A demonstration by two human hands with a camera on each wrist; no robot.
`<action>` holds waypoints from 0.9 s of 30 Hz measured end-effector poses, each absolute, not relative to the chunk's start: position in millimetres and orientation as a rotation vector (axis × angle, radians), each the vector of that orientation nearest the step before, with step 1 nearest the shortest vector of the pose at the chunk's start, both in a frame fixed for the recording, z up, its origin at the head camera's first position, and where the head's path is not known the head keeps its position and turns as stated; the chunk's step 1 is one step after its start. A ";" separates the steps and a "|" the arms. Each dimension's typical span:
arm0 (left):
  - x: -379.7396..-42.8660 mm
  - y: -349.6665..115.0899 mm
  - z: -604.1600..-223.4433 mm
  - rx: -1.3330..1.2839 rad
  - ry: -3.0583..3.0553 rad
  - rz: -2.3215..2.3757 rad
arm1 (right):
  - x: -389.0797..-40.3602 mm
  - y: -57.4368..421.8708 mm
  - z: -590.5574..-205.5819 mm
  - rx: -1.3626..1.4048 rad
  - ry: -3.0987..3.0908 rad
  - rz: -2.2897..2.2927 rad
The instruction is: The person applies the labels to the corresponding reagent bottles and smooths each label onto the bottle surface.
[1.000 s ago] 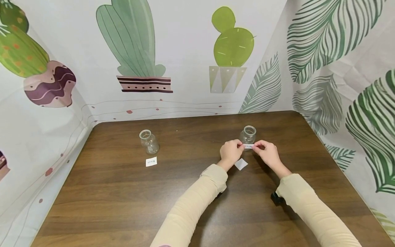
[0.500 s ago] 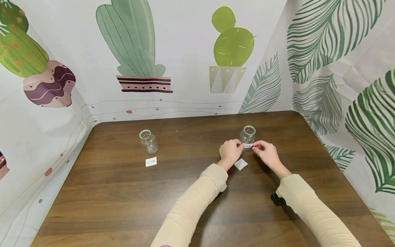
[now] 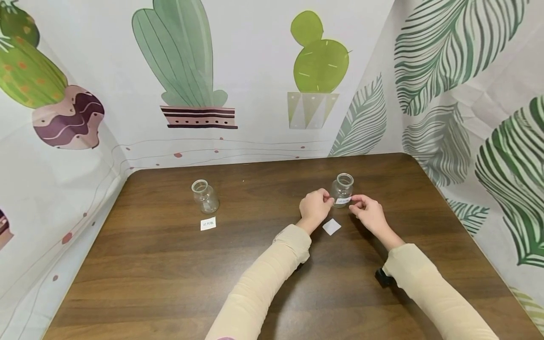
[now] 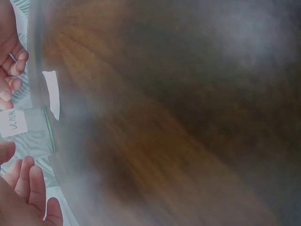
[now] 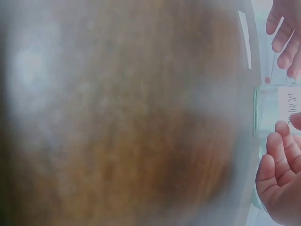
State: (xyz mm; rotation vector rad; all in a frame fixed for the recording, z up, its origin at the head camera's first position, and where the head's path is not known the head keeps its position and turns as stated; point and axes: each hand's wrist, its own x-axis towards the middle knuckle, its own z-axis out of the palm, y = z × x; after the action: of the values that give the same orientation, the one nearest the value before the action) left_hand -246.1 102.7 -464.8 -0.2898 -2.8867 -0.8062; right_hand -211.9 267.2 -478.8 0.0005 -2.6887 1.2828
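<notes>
A small clear glass bottle (image 3: pixel 340 190) stands upright at the right of the table, a white printed label (image 3: pixel 343 200) lying slightly tilted across its front. My left hand (image 3: pixel 315 206) is at the label's left end, fingers loosely bent and the fingertips just off it in the head view. At the other end, my right hand (image 3: pixel 369 215) has its fingertips right by the label's edge, the fingers relaxed. In the left wrist view the label (image 4: pixel 13 123) shows dark characters and lies flat on the glass. A blank whitish piece of paper (image 3: pixel 332 226) rests in front of the bottle.
A second glass bottle (image 3: pixel 206 197) stands at the left of the wooden table (image 3: pixel 170 283), with another printed label (image 3: pixel 208 224) lying in front of it. A patterned cloth (image 3: pixel 263 71) hangs behind the table. A black device (image 3: pixel 384 277) sits under the right sleeve.
The label, earlier held at both ends by the fingertips, now sits on the bottle, slightly tilted. My left hand has drawn back a little to the left; the right fingers have loosened from it.
</notes>
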 end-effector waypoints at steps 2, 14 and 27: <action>-246.8 102.5 -464.4 -0.301 -2.889 -0.824 | -211.2 268.6 -477.1 -0.011 -2.714 1.271; -254.6 103.7 -461.9 -0.506 -2.924 -0.951 | -229.7 280.1 -462.7 0.183 -2.845 1.229; -255.5 107.7 -458.4 -0.525 -2.969 -0.857 | -240.7 279.4 -467.7 0.229 -2.856 1.288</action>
State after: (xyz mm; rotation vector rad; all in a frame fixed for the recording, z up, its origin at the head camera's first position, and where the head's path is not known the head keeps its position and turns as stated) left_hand -255.5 107.7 -458.4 -0.5254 -2.9694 -0.8566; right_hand -240.7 279.4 -467.7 0.2288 -2.8564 1.2884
